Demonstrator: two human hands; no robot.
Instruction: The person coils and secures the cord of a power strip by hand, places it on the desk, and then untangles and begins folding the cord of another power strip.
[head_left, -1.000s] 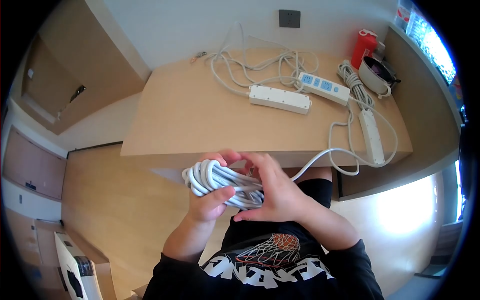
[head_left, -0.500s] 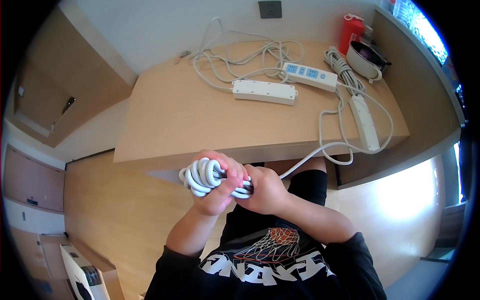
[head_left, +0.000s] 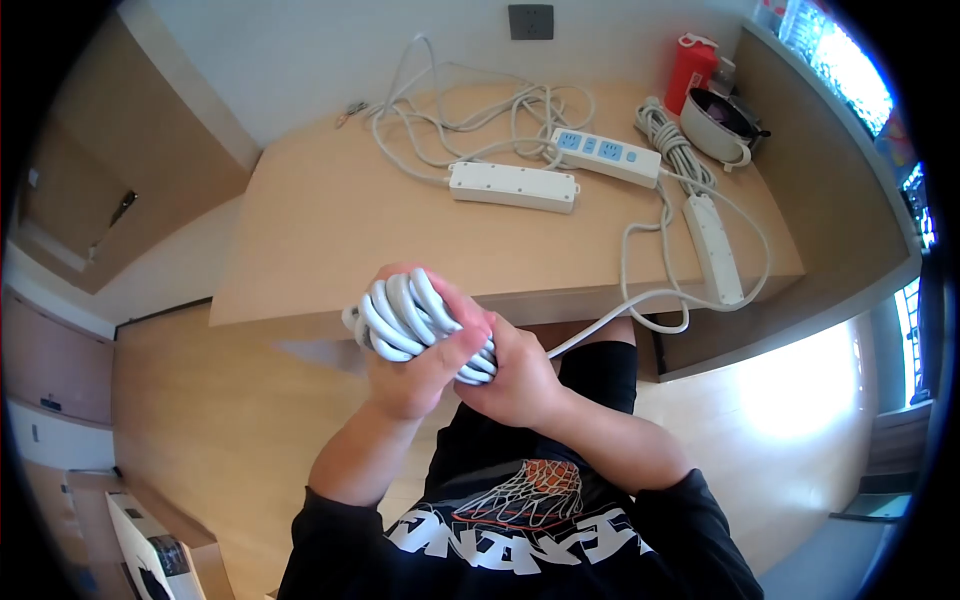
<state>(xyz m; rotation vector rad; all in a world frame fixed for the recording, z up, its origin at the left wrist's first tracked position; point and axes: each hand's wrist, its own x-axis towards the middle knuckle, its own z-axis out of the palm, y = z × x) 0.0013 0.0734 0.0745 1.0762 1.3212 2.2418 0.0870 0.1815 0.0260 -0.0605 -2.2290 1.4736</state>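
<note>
A thick bundle of white cable (head_left: 405, 315) is gripped between both hands in front of the desk edge. My left hand (head_left: 415, 380) wraps round the bundle, its looped end sticking out at the left. Against it, my right hand (head_left: 520, 375) closes round the other end of the bundle. From there one strand runs right, up to the desk. On the desk lie a white power strip (head_left: 513, 187) face down, another strip with blue sockets (head_left: 605, 157) face up, and a third strip (head_left: 713, 250) at the right beside a coiled cable (head_left: 672, 145).
Loose cables (head_left: 440, 125) tangle across the back of the wooden desk (head_left: 330, 230). A red container (head_left: 690, 72) and a white pot (head_left: 715, 130) stand at the back right by a side panel (head_left: 830, 200). A wall socket (head_left: 531, 21) is above. A box (head_left: 150, 545) sits at lower left.
My right hand has gone from spread around the bundle to closed on it, and my left hand has wrapped further round it. The view has shifted, so the desk items appear further left.
</note>
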